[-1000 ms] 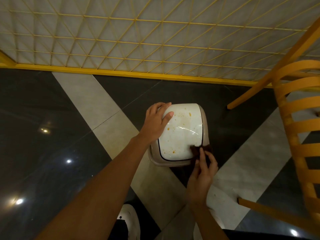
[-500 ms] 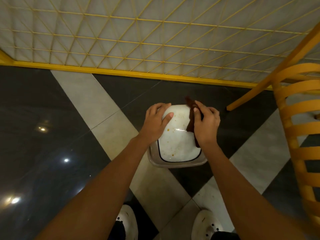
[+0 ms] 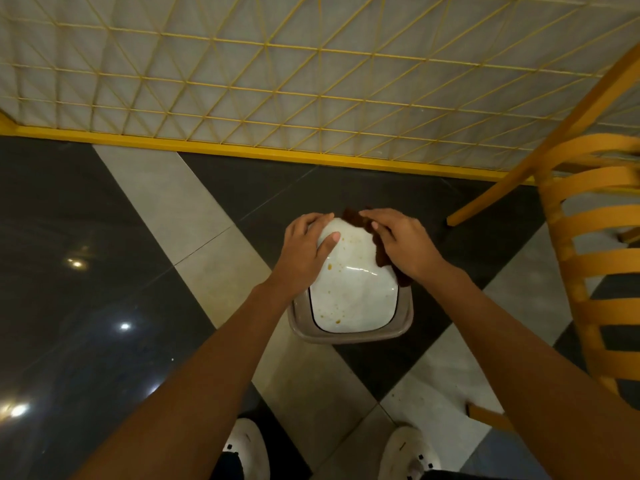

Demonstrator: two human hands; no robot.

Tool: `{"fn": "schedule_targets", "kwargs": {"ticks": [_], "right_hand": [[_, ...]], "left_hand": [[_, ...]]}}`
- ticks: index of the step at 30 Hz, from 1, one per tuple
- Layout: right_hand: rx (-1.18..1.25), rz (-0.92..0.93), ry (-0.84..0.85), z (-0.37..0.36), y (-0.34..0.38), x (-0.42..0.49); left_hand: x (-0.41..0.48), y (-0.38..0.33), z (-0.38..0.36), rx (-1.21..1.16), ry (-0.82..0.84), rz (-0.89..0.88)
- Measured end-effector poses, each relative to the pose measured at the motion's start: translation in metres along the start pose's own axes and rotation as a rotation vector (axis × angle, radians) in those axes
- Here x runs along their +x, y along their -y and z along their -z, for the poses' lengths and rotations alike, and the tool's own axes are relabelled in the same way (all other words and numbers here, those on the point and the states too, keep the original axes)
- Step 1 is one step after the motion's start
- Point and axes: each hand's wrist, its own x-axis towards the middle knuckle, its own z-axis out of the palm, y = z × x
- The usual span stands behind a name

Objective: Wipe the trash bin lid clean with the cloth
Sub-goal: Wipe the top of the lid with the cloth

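The trash bin lid point(image 3: 353, 292), white and speckled with orange-brown spots, is sitting on its grey bin point(image 3: 350, 336) on the floor point(image 3: 173, 209), just in front of the person's white shoes point(image 3: 247, 448). The left hand point(image 3: 304, 251) is gripping the lid's far left corner, fingers curled over the edge and thumb lying on top. The right hand point(image 3: 401, 244) is pressing a dark brown cloth point(image 3: 355, 216) against the lid's far right side with fingers laid out flat. A yellow chair point(image 3: 588, 237) is standing to the right.

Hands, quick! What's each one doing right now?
Left hand: grips the trash bin lid.
Right hand: open, fingers flat, pressing the cloth on the lid.
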Motion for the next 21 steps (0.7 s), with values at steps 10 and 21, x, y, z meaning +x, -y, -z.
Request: {"fn": "schedule_targets", "kwargs": {"ticks": [10, 21], "right_hand": [[-0.091, 0.135, 0.137, 0.008, 0.006, 0.007], [-0.189, 0.174, 0.263, 0.013, 0.016, 0.021]], "left_hand": [[0.000, -0.003, 0.001, 0.028, 0.004, 0.014], [0.001, -0.005, 0.003, 0.003, 0.039, 0.026]]}}
